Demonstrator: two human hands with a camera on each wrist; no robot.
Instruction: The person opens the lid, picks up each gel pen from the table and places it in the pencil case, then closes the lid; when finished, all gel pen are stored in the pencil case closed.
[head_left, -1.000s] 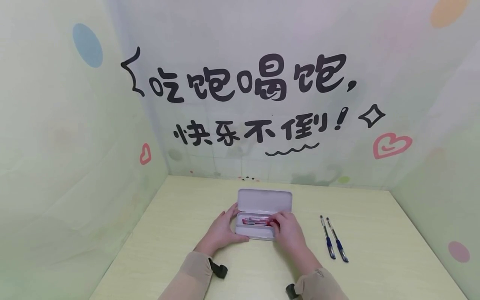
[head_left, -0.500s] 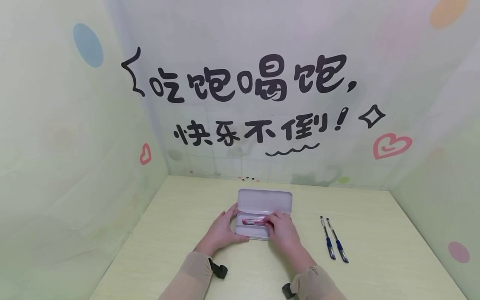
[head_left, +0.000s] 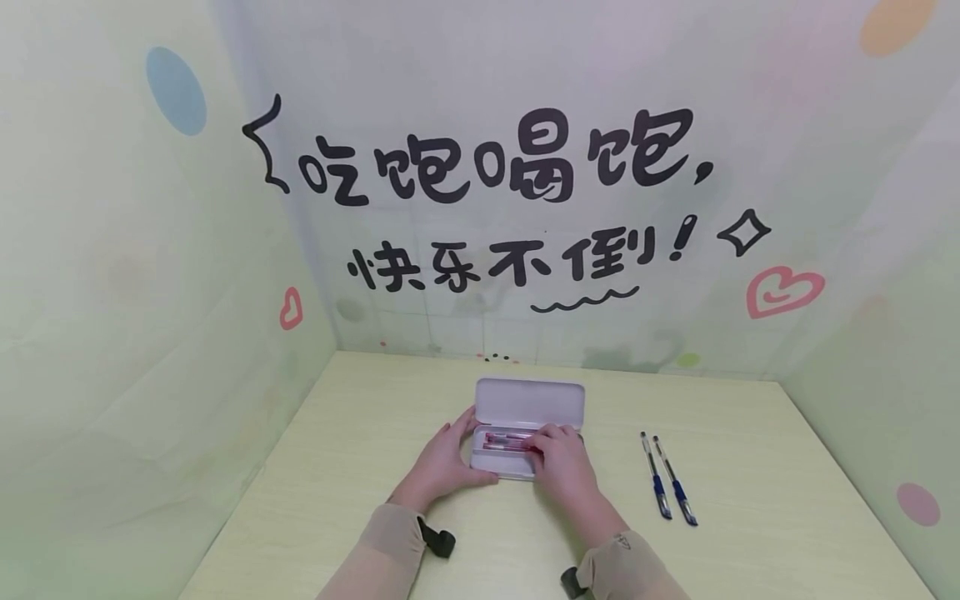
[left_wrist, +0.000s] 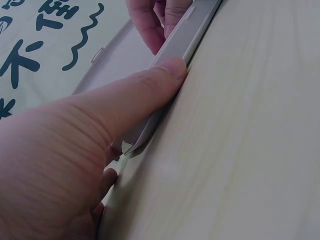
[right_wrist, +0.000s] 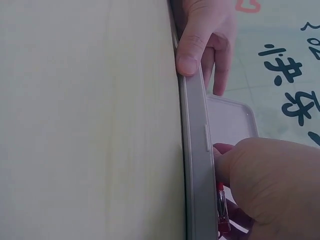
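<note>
A pale metal pencil case (head_left: pixel 517 464) lies with its lid raised. Its back compartment holds red pens (head_left: pixel 504 447) lying lengthwise. My left hand (head_left: pixel 444 462) grips the case's left end, the thumb on the front edge, as the left wrist view also shows. Over the right part of the case, my right hand (head_left: pixel 566 462) reaches in with curled fingers and pinches a red pen, covering the pens' right ends. A red pen (right_wrist: pixel 222 210) shows beside the right fingers in the right wrist view; its grip is partly hidden.
Two blue-gripped pens (head_left: pixel 667 479) lie side by side on the pale wooden table (head_left: pixel 757 467), right of the case. A printed backdrop (head_left: pixel 540 67) rises behind the table, with side panels to left and right.
My right hand has shifted slightly left inside the case, and the red pens now lie a little apart. The left hand, the case and the blue-gripped pens have stayed in place.
</note>
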